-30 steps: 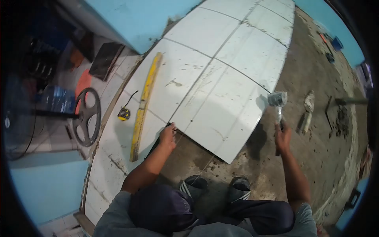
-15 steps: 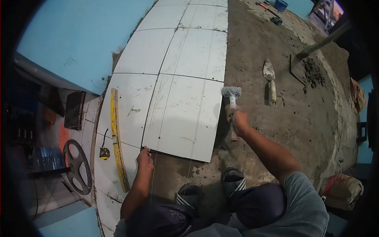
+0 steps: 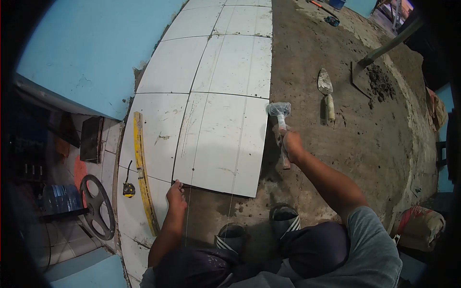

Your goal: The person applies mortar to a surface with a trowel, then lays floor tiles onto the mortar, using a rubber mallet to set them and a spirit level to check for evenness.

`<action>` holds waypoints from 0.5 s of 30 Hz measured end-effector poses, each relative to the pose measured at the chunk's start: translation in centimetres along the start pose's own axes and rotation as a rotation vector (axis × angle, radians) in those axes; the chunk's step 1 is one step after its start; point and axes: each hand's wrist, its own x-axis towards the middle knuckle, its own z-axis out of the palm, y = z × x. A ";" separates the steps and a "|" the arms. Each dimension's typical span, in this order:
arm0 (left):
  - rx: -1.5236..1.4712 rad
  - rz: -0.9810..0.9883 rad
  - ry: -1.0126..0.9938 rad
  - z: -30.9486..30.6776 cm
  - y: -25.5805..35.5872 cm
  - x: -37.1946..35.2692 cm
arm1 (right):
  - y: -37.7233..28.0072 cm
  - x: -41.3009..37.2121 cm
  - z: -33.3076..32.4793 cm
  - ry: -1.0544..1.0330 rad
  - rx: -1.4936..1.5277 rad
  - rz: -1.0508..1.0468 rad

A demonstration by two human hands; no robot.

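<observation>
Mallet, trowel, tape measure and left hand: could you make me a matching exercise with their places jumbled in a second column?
Things
1. mallet
2. trowel
3. tape measure
4. left hand

Places
A. left of the yellow level
B. gripped by the right hand
C. at the nearest tile's corner
D. on bare floor

Pairs: 1-B, 2-D, 3-A, 4-C

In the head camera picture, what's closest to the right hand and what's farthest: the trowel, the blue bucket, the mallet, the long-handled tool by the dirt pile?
From the right hand:
1. Mallet: in its grip.
2. Trowel: on the floor, ahead and right.
3. Long-handled tool: farther right.
4. Blue bucket: far ahead, at the top edge.
</observation>
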 end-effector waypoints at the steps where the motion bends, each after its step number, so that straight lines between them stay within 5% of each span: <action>1: -0.005 0.010 0.015 0.3 0.0 -0.3 | -0.2 -0.1 0.0 0.000 -0.017 0.012; 9: 0.002 0.181 0.127 0.3 -0.3 -1.8 | 2.8 2.0 -2.3 0.033 0.011 -0.124; 12: 0.440 0.897 0.372 -1.7 2.0 -3.1 | 3.0 1.3 -5.8 0.080 -0.258 -0.190; 13: 0.387 0.893 0.375 -2.6 3.9 -4.0 | 4.6 2.2 -8.0 0.113 -0.364 -0.238; 15: 0.911 1.275 0.920 -5.7 6.8 -2.4 | 6.2 2.1 -11.0 0.193 -0.559 -0.375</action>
